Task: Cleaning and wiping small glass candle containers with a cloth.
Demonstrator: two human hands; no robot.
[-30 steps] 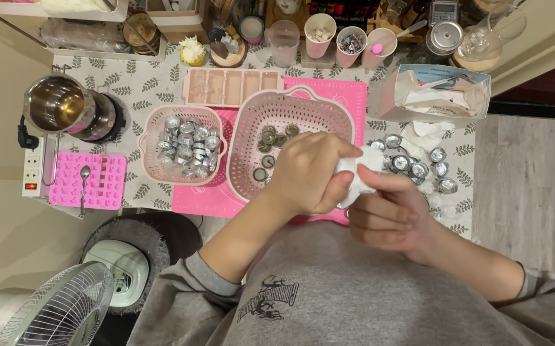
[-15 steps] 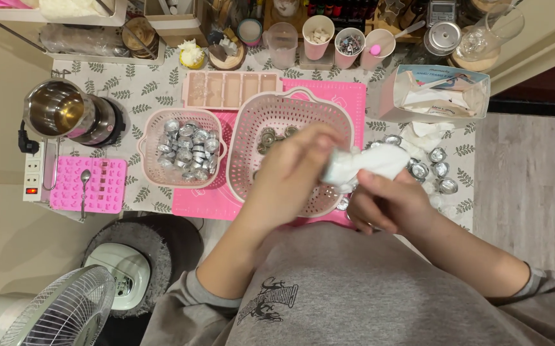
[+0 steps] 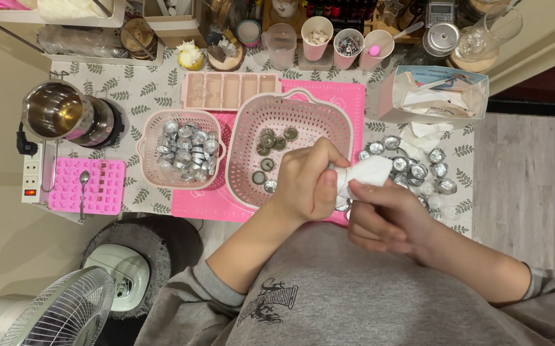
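A white tissue (image 3: 364, 173) sits just right of the frame's centre, crumpled and stretched between both hands. The left hand (image 3: 312, 182) is clenched around the tissue's left end, fingers curled tight; whether anything else sits inside that fist cannot be told. The right hand (image 3: 386, 214) grasps the tissue's lower right part from below, fingers bent around it.

Directly left of the hands, and partly under the left hand, stands a large pink basket (image 3: 290, 115) with a perforated wall. Several round dark-centred metal cups (image 3: 276, 142) lie loose on its floor. Just right of the hands, a cluster of empty silver cups (image 3: 418, 168) lies on the leaf-patterned tablecloth (image 3: 143, 90), partly hidden by the tissue.

Left of the large basket stands a small pink basket (image 3: 152, 125) heaped with silver cups. Both baskets rest on a bright pink mat (image 3: 207, 202). Above them lies a pale pink rectangular mould (image 3: 229, 88) with several compartments.

At the left edge of the frame stands a steel pot (image 3: 56, 112), with a pink silicone mould (image 3: 104, 186) and a spoon (image 3: 84, 182) below it. At the upper right lies an open box (image 3: 389, 96) of white sheets. Three paper cups (image 3: 348, 41) line the upper centre. A fan (image 3: 59, 311) occupies the lower left corner.
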